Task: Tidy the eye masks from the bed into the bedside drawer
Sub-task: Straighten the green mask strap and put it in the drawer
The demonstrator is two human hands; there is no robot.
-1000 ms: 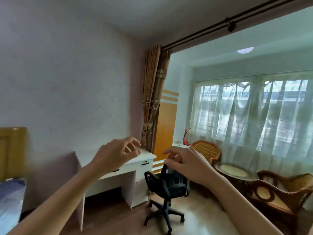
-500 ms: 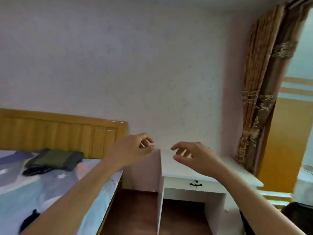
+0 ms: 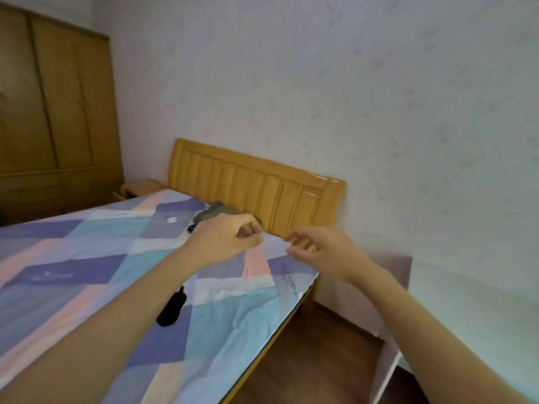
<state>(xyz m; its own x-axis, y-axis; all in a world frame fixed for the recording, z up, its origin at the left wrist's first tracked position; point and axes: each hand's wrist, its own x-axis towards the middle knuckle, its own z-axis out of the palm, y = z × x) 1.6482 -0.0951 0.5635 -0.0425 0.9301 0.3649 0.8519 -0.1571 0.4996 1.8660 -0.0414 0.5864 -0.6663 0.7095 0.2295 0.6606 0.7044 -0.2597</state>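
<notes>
Progress: while both hands hovered bare, nothing looked tidied — one black eye mask lay mid-bed, toward the right edge.
Other masks: a dark heap by the headboard; cannot tell what it was.
Grip: left hand loosely curled, right hand relaxed — both empty.
Drawer: likely the bedside cabinet at the bed's far corner.
Room: open floor ran along the right edge.

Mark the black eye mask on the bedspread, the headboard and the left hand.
black eye mask [image 3: 172,309]: head view, middle of its dark fabric.
headboard [image 3: 256,188]: head view, centre of the ribbed wooden panel.
left hand [image 3: 224,239]: head view, back of the hand.
</notes>
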